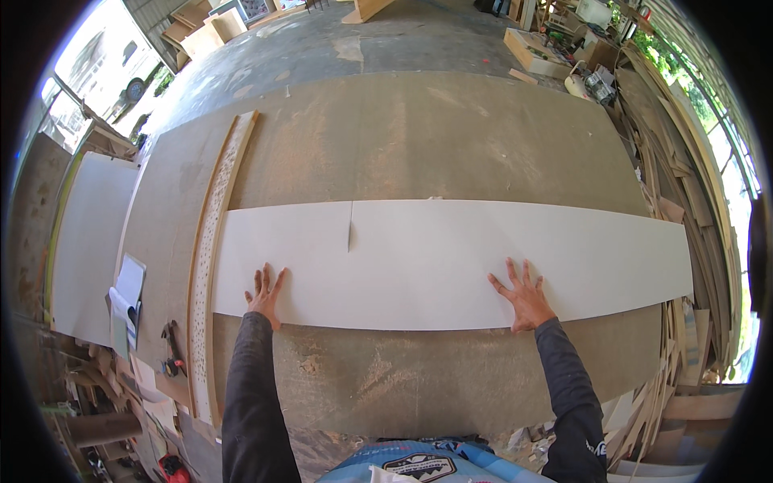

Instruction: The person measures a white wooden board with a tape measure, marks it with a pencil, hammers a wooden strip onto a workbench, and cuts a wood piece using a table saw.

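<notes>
A long white laminate sheet (pixel 451 253) lies flat across a large brown board table (pixel 419 137). A short slit runs down from the sheet's far edge left of the middle. My left hand (pixel 264 295) presses flat on the sheet near its front left edge, fingers spread. Palm down and fingers apart, my right hand (pixel 523 296) rests on the sheet's front edge further right. Neither hand holds anything.
A long perforated wooden strip (pixel 211 249) lies along the table's left side. Papers (pixel 127 302) and a dark hand tool (pixel 171 348) sit at the left edge. A white panel (pixel 90 241) leans to the left. Stacked boards (pixel 684 185) line the right.
</notes>
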Tool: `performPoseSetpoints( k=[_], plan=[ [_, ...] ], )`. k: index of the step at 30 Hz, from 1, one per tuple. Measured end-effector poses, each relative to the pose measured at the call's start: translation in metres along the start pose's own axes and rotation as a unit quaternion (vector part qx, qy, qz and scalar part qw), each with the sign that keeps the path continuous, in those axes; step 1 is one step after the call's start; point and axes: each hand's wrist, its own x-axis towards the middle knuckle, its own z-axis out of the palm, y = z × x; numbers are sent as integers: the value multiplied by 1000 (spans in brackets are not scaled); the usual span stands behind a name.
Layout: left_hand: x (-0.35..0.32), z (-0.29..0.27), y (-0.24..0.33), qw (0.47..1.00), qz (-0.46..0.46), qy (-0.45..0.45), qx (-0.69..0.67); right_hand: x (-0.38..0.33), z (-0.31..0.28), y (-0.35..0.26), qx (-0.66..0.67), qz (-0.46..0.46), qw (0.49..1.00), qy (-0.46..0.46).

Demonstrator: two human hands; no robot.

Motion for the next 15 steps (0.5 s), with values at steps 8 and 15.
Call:
performPoseSetpoints(
  k=[8, 15],
  plan=[
    [4, -6, 4, 1000, -6, -2, -9, 6, -3, 2, -1, 0, 1000, -1],
    [5, -15, 7, 1000, -6, -1, -3, 9, -7, 4, 1, 3, 1000, 0]
  ],
)
